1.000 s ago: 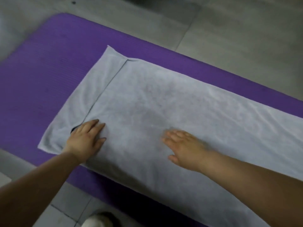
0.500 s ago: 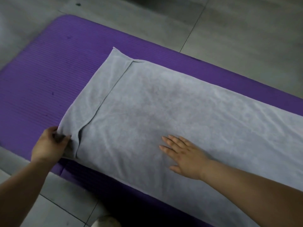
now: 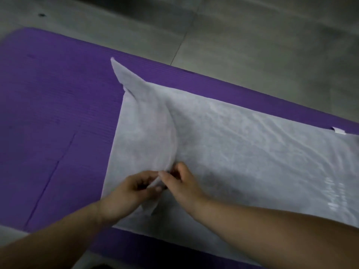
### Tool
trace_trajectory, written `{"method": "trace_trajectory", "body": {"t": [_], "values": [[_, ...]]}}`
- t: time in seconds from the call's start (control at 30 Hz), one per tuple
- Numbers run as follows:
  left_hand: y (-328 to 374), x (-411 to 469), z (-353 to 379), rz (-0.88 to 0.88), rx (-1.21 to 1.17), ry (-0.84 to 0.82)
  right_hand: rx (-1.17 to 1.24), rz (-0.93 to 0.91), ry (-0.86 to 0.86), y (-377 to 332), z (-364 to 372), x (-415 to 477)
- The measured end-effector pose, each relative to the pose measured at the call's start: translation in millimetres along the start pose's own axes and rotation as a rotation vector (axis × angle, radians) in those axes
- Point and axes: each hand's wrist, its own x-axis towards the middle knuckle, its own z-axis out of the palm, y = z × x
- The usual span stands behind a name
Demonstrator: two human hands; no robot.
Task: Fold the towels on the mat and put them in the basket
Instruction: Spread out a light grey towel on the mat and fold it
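Observation:
A pale grey towel (image 3: 242, 152) lies lengthwise on the purple mat (image 3: 54, 123), running off the right edge of the view. Its left end is lifted into a curved flap (image 3: 147, 121) that arches over the layer below. My left hand (image 3: 132, 193) pinches the near corner of that flap. My right hand (image 3: 182, 183) meets it from the right, fingers curled onto the same corner. A small white label (image 3: 339, 131) shows at the towel's far right edge. No basket is in view.
Grey tiled floor (image 3: 252, 45) lies beyond the mat and at the near left corner. The mat's left half is bare purple foam. A dark shape sits at the bottom edge below my arms.
My left hand lifted the towel's near left corner and carried it rightward, raising the end into a flap. My right hand left its flat rest on the towel and joined the left at that corner.

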Motion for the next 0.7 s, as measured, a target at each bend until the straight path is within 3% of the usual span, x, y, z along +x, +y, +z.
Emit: {"method": "trace_trajectory", "body": {"t": [0.1, 0.3, 0.5, 0.6, 0.7], "values": [[1.8, 9.0, 12.7, -0.130, 0.065, -0.190, -0.029, 0.082, 0.084, 10.0, -19.6, -4.6], [48.7, 74.3, 25.5, -0.023, 0.625, 0.099, -0.311, -0.074, 0.007, 25.0, -39.8, -13.0], [71.5, 138.1, 65.8, -0.071, 1.210, 0.117, -0.529, -0.187, -0.113, 0.8, -38.2, -20.4], [69.6, 146.2, 47.6, -0.060, 1.282, 0.283, -0.560, -0.258, -0.150, -4.9, -47.7, -29.9], [76.2, 146.7, 17.9, -0.109, 1.078, 0.434, -0.538, -0.274, -0.161, 3.0, -66.1, -41.8]]}}
